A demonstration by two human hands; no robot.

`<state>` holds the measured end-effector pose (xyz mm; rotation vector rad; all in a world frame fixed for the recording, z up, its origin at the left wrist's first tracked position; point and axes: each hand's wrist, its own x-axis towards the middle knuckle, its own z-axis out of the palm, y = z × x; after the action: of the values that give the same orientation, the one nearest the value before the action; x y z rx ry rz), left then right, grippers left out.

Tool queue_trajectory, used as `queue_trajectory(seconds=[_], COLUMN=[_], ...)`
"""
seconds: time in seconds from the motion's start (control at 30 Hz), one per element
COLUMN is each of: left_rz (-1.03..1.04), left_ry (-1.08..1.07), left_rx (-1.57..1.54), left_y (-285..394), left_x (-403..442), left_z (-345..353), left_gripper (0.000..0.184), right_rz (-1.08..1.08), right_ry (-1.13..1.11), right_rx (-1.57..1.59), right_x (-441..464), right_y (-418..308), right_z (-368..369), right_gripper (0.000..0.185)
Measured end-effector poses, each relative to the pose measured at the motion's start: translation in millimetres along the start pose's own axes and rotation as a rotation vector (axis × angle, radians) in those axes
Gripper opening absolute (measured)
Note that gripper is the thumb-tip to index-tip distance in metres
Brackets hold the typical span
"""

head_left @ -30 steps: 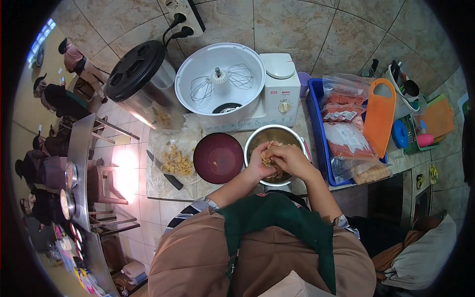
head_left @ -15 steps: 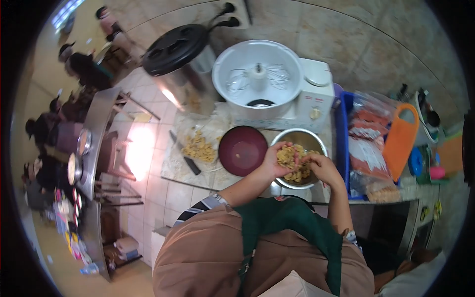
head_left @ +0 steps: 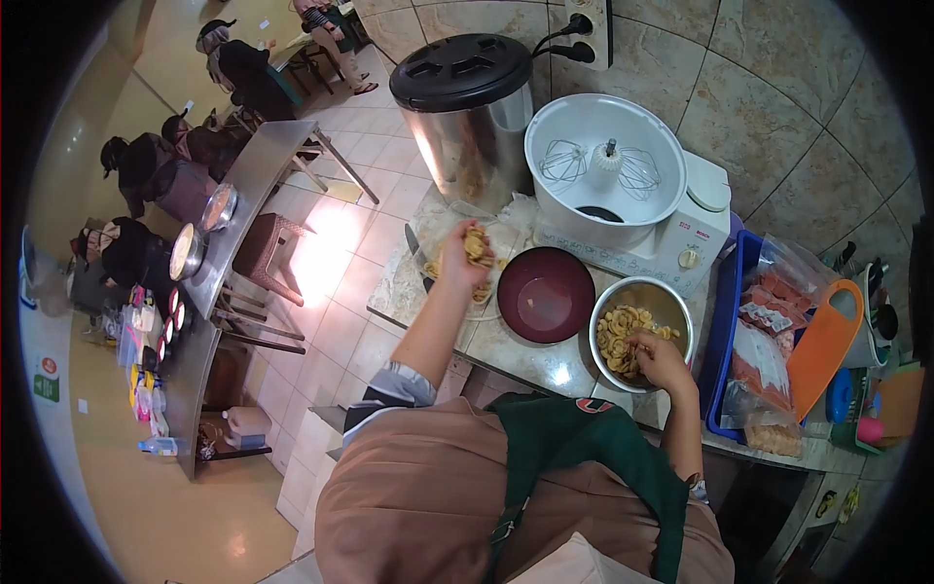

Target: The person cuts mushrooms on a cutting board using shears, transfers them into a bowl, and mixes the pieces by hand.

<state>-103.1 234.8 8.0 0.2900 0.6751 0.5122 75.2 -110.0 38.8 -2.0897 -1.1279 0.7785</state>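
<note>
My left hand (head_left: 455, 265) is cupped round a clump of thin yellow slices (head_left: 478, 245), above a clear plastic bag at the counter's left end. More slices lie there, partly hidden by the hand. A steel bowl (head_left: 689, 336) holds a heap of the same yellow slices (head_left: 615, 341). Into this heap reaches my right hand (head_left: 664, 364), its fingers curled and touching the slices; the fingertips are partly hidden. Between my hands stands a dark red bowl (head_left: 547, 295) with a small pale bit at its bottom.
Behind the bowls are a white stand mixer (head_left: 608, 165) and a tall steel container (head_left: 467, 117) with a black lid. A blue tray (head_left: 722, 341) on the right holds packaged meat and an orange cutting board (head_left: 827, 341). Several people stand around a steel table (head_left: 255, 195) at left.
My left hand has moved left from the steel bowl, past the red bowl, carrying slices. My right hand remains at the steel bowl, now lower in the heap. The camera view has shifted.
</note>
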Motion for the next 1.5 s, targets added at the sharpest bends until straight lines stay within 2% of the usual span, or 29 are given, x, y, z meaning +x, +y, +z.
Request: queue_trajectory(seconds=[0.03,0.07,0.13,0.17,0.23,0.27,0.33,0.47,0.53,0.57,0.63,0.67,0.73,0.77,0.83,0.87,0.93,0.97,1.03,1.17,1.27,1.33,1.4,1.43,1.47,1.5], left_rz=[0.067,0.068,0.190,0.190,0.360,0.356,0.235,0.260,0.319,0.319,0.389,0.389,0.552,0.554,0.502,0.504,0.563,0.562,0.665,0.722,0.824,0.892,0.971,0.907,1.057,0.977], left_ry=[0.145,0.143,0.338,0.335,0.335,0.335,0.472,0.449,0.417,0.416,0.366,0.366,0.257,0.257,0.208,0.209,0.314,0.315,0.376,0.380,0.353,0.352,0.169,0.076,-0.027,-0.040], left_rx=[0.081,0.082,0.235,0.237,0.574,0.574,0.766,0.571,0.746,0.745,0.952,0.951,0.944,0.942,1.236,1.234,1.260,1.259,1.225,1.125,0.970,1.067,0.992,0.880,0.879,0.968], left_y=[10.3,14.4,18.7,20.1,19.7,20.8,27.3,22.0,22.1,21.9,21.6,21.6,22.2,23.7,25.6,24.7,21.1,22.1,23.5,19.2,4.5,-7.4,-31.0,-46.8,-63.2,-78.3], left_x=[17.9,25.6,33.7,34.3,33.9,27.5,14.1,-5.2,-2.2,-2.7,-4.9,3.4,18.2,18.8,13.9,6.8,-3.4,0.9,9.2,9.7,-3.0,-14.1,-12.6,-11.5,-14.8,-22.0], left_z=[-16.8,-22.2,-28.4,-29.1,-32.2,-25.0,-4.3,16.7,11.3,10.2,8.1,-2.8,-22.2,-24.5,-25.4,-17.9,-5.0,-9.1,-15.1,-5.0,15.4,34.6,45.6,51.8,62.4,72.7], left_gripper=[0.012,0.012,0.024,0.024,0.032,0.032,0.039,0.047,0.053,0.053,0.056,0.056,0.056,0.056,0.048,0.048,0.038,0.038,0.032,0.024,0.018,0.016,0.017,0.014,0.013,0.012], right_rz=[-0.068,-0.069,-0.027,-0.028,0.122,0.126,0.090,0.102,0.171,0.170,0.272,0.271,0.157,0.155,0.192,0.190,-0.034,-0.033,0.121,0.113,0.072,0.049,0.027,0.008,-0.002,-0.025], right_ry=[0.046,0.048,0.005,0.008,-0.037,-0.039,-0.054,0.003,0.058,0.058,0.042,0.041,0.127,0.128,0.031,0.031,0.022,0.021,-0.039,-0.007,-0.112,-0.114,-0.071,-0.039,-0.028,-0.022], right_rx=[-0.029,-0.029,-0.122,-0.122,-0.164,-0.165,-0.205,-0.114,-0.030,-0.031,-0.097,-0.098,-0.238,-0.240,-0.252,-0.254,-0.274,-0.274,-0.395,-0.399,-0.388,-0.495,-0.508,-0.557,-0.551,-0.558], right_x=[-0.5,-0.4,-1.6,-2.7,-5.8,-6.7,-7.0,-6.3,-1.9,1.3,6.1,9.2,17.9,19.4,22.3,23.1,24.6,28.5,39.4,54.7,52.4,48.1,43.4,40.8,41.1,41.3], right_y=[-0.3,-2.3,-9.1,-13.6,-20.5,-17.6,-9.3,-9.5,-14.7,-17.9,-23.2,-15.8,-2.9,-5.0,-13.8,-11.6,-1.4,1.7,7.4,13.4,13.7,16.0,14.0,8.6,13.9,21.1], right_z=[0.6,-0.4,-5.7,-7.9,-10.3,-9.8,-8.9,-9.6,-9.5,-10.2,-11.1,-8.3,-2.7,-4.8,-10.7,-10.8,-8.8,-7.7,-5.5,10.0,28.3,34.0,36.0,35.9,38.2,39.7], right_gripper=[0.022,0.022,0.022,0.022,0.024,0.024,0.025,0.026,0.027,0.027,0.030,0.030,0.034,0.034,0.035,0.035,0.038,0.038,0.047,0.060,0.072,0.068,0.057,0.054,0.052,0.052])
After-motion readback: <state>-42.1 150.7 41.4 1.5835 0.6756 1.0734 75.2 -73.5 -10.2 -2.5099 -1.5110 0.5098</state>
